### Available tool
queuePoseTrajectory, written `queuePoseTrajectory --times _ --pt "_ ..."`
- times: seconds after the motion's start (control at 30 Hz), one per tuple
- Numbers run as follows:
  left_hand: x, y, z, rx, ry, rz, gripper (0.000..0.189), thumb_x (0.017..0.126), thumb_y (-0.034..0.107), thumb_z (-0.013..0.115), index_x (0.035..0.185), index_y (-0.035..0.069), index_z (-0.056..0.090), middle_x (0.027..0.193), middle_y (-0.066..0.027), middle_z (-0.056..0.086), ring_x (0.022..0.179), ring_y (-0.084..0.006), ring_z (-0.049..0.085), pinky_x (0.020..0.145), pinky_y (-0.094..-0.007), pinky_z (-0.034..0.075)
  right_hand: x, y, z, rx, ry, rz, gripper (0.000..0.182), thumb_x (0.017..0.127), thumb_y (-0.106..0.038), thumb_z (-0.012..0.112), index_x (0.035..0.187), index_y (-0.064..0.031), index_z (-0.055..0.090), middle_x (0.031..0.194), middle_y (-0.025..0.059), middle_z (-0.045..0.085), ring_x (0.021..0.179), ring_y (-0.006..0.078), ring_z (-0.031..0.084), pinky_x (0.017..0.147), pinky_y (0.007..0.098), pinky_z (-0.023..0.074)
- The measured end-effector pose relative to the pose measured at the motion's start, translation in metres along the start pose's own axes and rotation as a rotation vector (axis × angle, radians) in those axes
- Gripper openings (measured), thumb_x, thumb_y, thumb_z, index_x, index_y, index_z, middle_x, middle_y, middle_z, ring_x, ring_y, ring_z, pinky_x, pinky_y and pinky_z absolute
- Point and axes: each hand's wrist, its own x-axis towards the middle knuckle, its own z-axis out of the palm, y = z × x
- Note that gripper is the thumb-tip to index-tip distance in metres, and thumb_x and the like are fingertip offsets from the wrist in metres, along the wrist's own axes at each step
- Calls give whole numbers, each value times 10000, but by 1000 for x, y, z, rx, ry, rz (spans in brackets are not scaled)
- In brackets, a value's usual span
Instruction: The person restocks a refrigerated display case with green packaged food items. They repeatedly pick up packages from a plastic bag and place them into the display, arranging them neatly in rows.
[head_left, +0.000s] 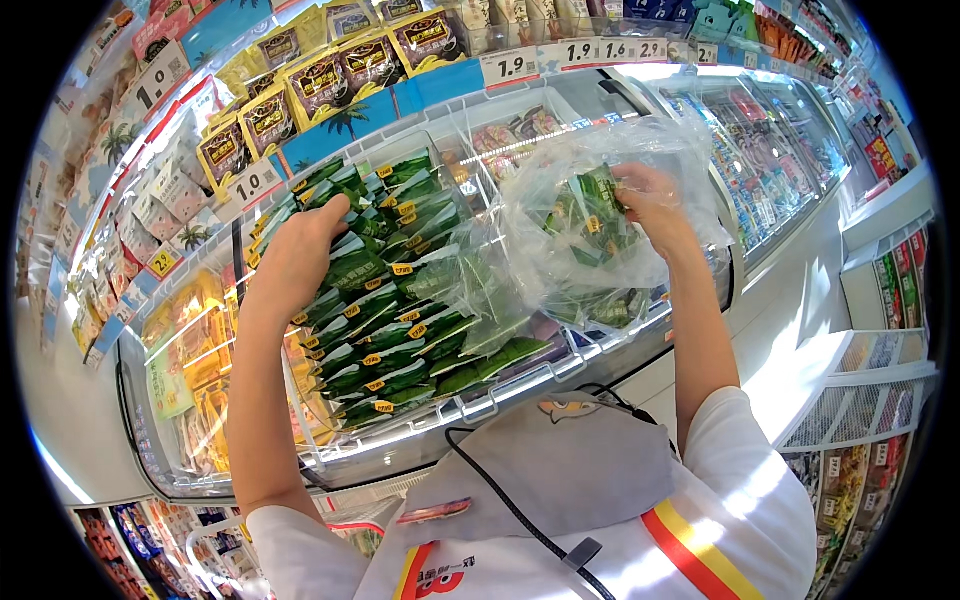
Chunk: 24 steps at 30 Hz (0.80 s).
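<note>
My left hand (294, 251) reaches into a clear plastic bin at the upper left of its rows of green snack packets (375, 300). Its fingertips are partly hidden among the packets, so whether it grips one is unclear. The packets stand in close, slanting rows and carry small yellow marks. To the right, my right hand (651, 204) pinches the upper edge of a green packet (596, 199) at a crumpled clear plastic bag (517, 217). More green packets (600, 307) show through the bag's lower part.
The bin rests on a glass-topped display freezer (480, 409) with white wire racks. Yellow packages (199, 315) lie inside on the left. Behind stands a shelf of yellow-and-brown bags (367, 64) with price tags (510, 67). Another freezer (765, 142) is at right, near a mesh rack (855, 405).
</note>
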Motion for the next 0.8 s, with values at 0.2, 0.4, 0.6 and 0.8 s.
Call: queuePoseTrajectory --times 0.2,0.4,0.6,0.8 --pt "0 -9 1 -32 -11 -35 118 865 28 466 972 24 417 816 -259 595 813 -449 555 663 -487 421 20 33 28 -638 25 -381 319 758 40 522 1062 -31 589 945 130 617 876 292 587 772 360 462" --pt "-1 -13 3 -70 -10 -10 133 898 106 504 965 20 428 757 -246 573 767 -441 540 637 -484 405 -1 -23 47 -896 -307 -313 249 705 41 563 928 -64 589 968 153 601 943 359 567 796 421 455" --pt "8 -17 1 -14 -105 21 163 874 145 556 841 -12 524 739 -207 570 763 -407 550 663 -466 428 -6 -52 45 -1328 -545 -484 230 696 56 583 885 -74 606 897 104 616 926 308 577 772 393 454" --pt "-8 -34 18 -67 86 134 62 800 28 556 786 -26 530 797 -181 588 808 -377 574 700 -440 452 -58 -146 13 -793 -307 -576 265 641 -4 701 884 -17 596 825 89 629 794 200 611 668 331 483"
